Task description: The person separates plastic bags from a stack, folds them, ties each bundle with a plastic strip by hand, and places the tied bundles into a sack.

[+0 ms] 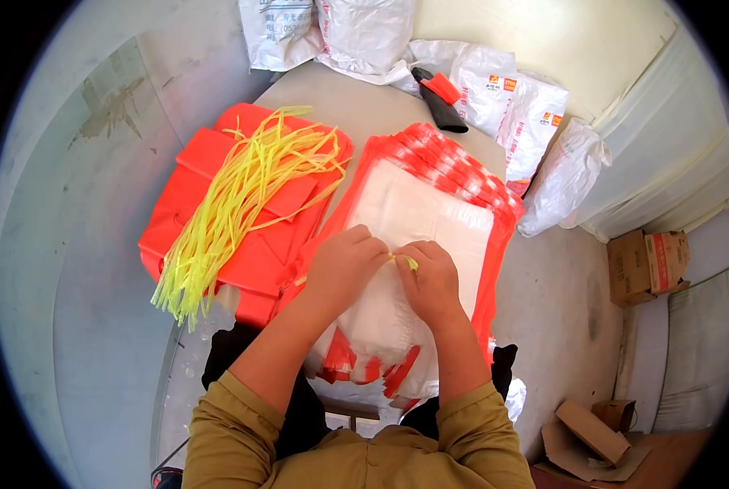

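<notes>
Pale walls [560, 33], brownish patch [118, 110] at left, whitish draped sheeting [666, 155] at right, greyish floor [564, 301], bright light.

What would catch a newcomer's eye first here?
Probably the bright yellow strands, fanned over the red pile on the table's left side. Next, the white stack in the middle, lying on red plastic, with the left hand and right hand pinching a yellow strip above it. White sacks stand along the far edge.
</notes>
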The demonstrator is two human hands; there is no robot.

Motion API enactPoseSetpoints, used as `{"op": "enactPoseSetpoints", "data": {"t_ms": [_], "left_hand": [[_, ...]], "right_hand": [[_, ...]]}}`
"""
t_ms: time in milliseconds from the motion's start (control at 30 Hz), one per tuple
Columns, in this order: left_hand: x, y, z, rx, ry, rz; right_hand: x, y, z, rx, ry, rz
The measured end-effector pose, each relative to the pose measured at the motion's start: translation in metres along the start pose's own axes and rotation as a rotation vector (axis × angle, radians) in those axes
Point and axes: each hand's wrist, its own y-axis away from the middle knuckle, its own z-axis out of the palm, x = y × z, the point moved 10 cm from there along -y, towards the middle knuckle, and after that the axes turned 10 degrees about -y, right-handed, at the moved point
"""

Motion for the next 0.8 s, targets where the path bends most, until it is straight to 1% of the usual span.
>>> {"op": "enactPoseSetpoints", "data": {"t_ms": [100, 200, 300, 400, 500, 733, 800], "left_hand": [[-0.016, 0.003, 0.003, -0.051, 0.109, -0.184], [-0.03, 0.004, 0.002, 0.004, 0.181, -0.181], [-0.042, 0.004, 0.0, -0.082, 0.005, -0.171], [-0.055, 0.008, 0.004, -0.107, -0.177, -0.235], [-0.049, 0.008, 0.009, -0.145, -0.292, -0.208], [-0.046, 0.013, 0.017, -0.154, -0.319, -0.219], [-0.049, 0.014, 0.02, -0.158, -0.322, -0.23]], "right_hand": [[0.008, 0.003, -0.004, 0.098, -0.006, -0.017], [0.02, 0.01, -0.01, 0.185, -0.007, -0.012], [0.039, 0.022, -0.013, 0.195, 0.048, 0.037], [0.048, 0.036, -0.013, 0.226, 0.099, 0.067], [0.054, 0.041, -0.016, 0.258, 0.088, 0.101], [0.057, 0.04, -0.023, 0.236, 0.08, 0.096], [0.059, 0.043, -0.024, 0.246, 0.087, 0.134]]}}
